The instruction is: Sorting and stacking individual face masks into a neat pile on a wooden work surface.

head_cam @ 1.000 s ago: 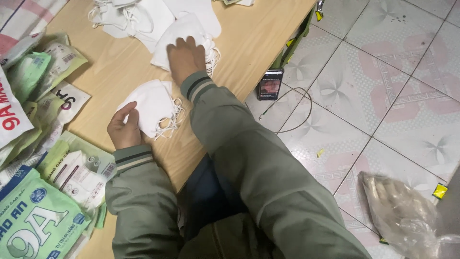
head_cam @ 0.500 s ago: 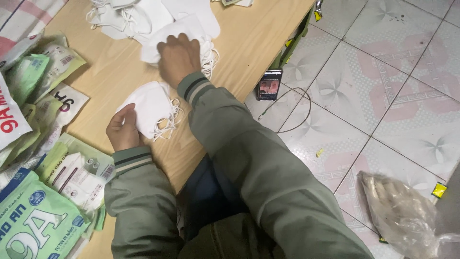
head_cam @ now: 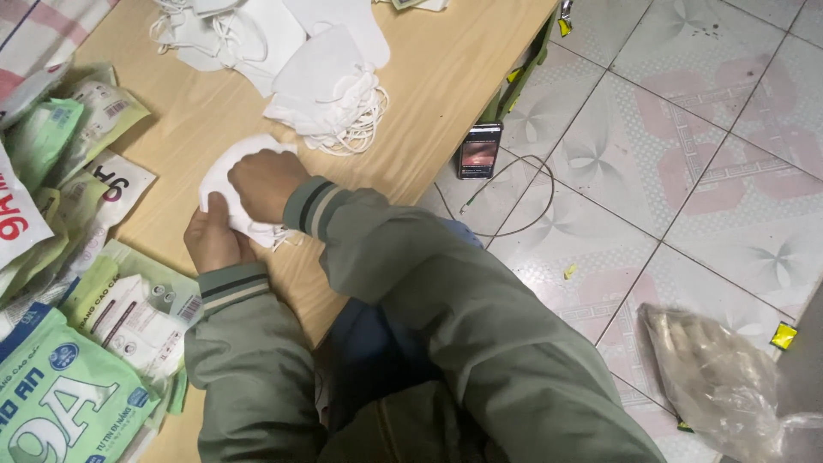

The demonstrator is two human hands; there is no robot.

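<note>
Seen from above, a person in a green jacket is sitting at a low wooden table. At the far left, green and white printed packets are lying in an overlapping heap along the table's edge. Just right of them, the left hand is curling closed under a small stack of white face masks, gripping its lower edge. The right hand is lying on top of that same stack, fingers bent and closing over it, so the masks are being pinched between both hands on the tabletop (only their upper left part is showing). Further right and higher, a looser pile of white masks with trailing ear loops is resting near the table's middle. Past the table edge, a phone is lying on the tiled floor with a thin cable curving beside it, and a crumpled clear plastic bag is sitting at the lower right.

The likeliest mishap, judging from the grip: elastic loops dangling below the held stack could be snagging, pulling masks out of line or off the table.
</note>
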